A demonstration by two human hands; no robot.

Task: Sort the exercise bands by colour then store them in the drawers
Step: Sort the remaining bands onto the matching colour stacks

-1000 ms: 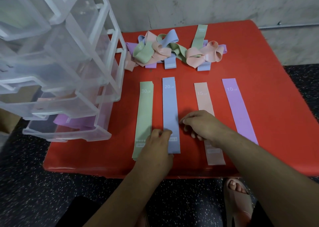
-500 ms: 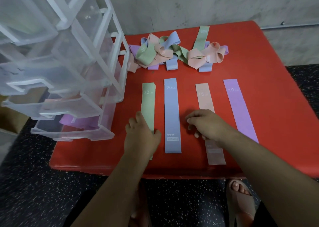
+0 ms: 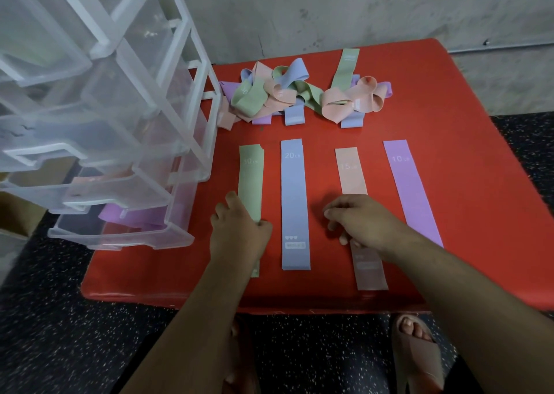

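Pinching green band (image 3: pixel 251 181): left hand (image 3: pixel 239 234). Right hand (image 3: pixel 364 224) half-curled, lying on pink band (image 3: pixel 353 178). Four flat bands sitting on tabletop (image 3: pixel 464 184).

The left hand (image 3: pixel 239 234) covers the lower part of the green band (image 3: pixel 250 181), so whether its fingers pinch the band or only press on it cannot be told. The right hand (image 3: pixel 362 224) hides the middle of the peach band (image 3: pixel 351 172), and its grip is equally unclear. The drawer unit (image 3: pixel 99 130) is cut off by the left and top edges, and its cloudy plastic blurs the contents; only purple bands (image 3: pixel 135 217) in the lowest drawer read plainly. In the tangled pile (image 3: pixel 299 94), lower bands are buried. Small print on the blue band (image 3: pixel 294 202) is illegible.
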